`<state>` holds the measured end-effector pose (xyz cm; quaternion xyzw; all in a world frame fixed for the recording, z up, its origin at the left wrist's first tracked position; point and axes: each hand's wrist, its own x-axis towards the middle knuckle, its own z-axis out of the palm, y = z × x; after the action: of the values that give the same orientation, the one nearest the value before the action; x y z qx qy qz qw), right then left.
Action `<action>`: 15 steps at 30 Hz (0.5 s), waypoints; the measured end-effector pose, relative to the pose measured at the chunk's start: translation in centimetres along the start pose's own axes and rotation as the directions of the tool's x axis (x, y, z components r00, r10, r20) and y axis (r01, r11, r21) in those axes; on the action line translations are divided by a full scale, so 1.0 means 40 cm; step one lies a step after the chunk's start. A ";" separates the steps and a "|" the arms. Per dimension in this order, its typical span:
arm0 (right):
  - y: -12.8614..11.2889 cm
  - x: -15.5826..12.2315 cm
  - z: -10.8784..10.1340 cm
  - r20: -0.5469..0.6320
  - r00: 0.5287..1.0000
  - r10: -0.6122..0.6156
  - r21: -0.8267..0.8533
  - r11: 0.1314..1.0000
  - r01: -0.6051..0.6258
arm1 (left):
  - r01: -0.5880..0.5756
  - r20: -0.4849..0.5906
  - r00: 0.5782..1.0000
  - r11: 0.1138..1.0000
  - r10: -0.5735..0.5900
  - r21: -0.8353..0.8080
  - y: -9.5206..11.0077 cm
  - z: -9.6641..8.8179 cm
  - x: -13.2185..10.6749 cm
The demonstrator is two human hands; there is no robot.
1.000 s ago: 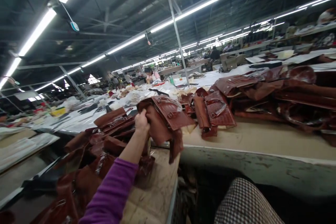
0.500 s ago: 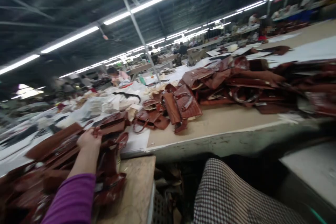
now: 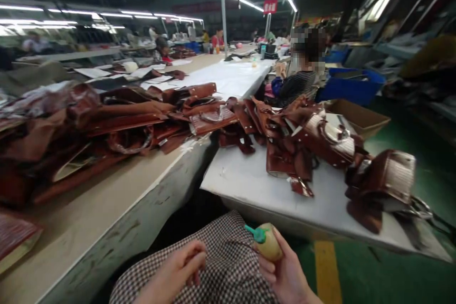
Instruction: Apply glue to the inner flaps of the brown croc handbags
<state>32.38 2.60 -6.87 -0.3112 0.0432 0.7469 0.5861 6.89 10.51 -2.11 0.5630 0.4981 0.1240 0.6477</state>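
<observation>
My right hand [image 3: 285, 270] is wrapped round a small yellowish squeeze bottle [image 3: 270, 243] with a green nozzle, which points up and to the left. Left of it, my left hand [image 3: 187, 266] hovers over my lap with its fingers curled in; I see nothing in it. Both hands are above a black-and-white checked cloth [image 3: 228, 232] covering my lap. Nearest beyond them are brown leather bags [image 3: 290, 156] heaped on a white-topped table [image 3: 242, 180]. More brown bags [image 3: 138, 123] lie piled on the long table at the left.
The long table [image 3: 107, 242] runs along my left, its edge close to my lap. At the right, a bag with a silvery panel [image 3: 399, 178] sits near the table's edge. Beyond are a cardboard box [image 3: 359, 118], blue bins [image 3: 351, 85] and a seated person in a striped top [image 3: 301, 85].
The view has swung to the right. My left hand has come away from the brown pieces at the left and is over my lap. My right hand has come into view holding the bottle.
</observation>
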 end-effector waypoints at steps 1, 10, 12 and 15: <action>-0.022 -0.010 -0.026 -0.015 0.999 -0.034 0.018 0.999 0.035 | -0.038 0.044 0.998 0.999 0.038 0.001 0.026 0.039 0.070; -0.191 -0.091 -0.255 -0.192 0.924 -0.332 0.141 0.922 0.361 | -0.137 0.149 0.978 0.989 0.142 -0.048 0.229 0.359 0.565; -0.203 -0.103 -0.295 -0.223 0.916 -0.333 0.148 0.917 0.369 | -0.097 0.158 0.981 0.991 0.111 -0.096 0.256 0.429 0.631; -0.213 -0.128 -0.331 -0.271 0.914 -0.302 0.161 0.922 0.353 | -0.005 0.206 0.978 0.985 0.041 -0.172 0.297 0.528 0.681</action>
<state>46.16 -4.79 -12.31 -0.3399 0.1381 0.5856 0.7228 41.10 21.36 -8.52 0.5213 0.4081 0.1139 0.7408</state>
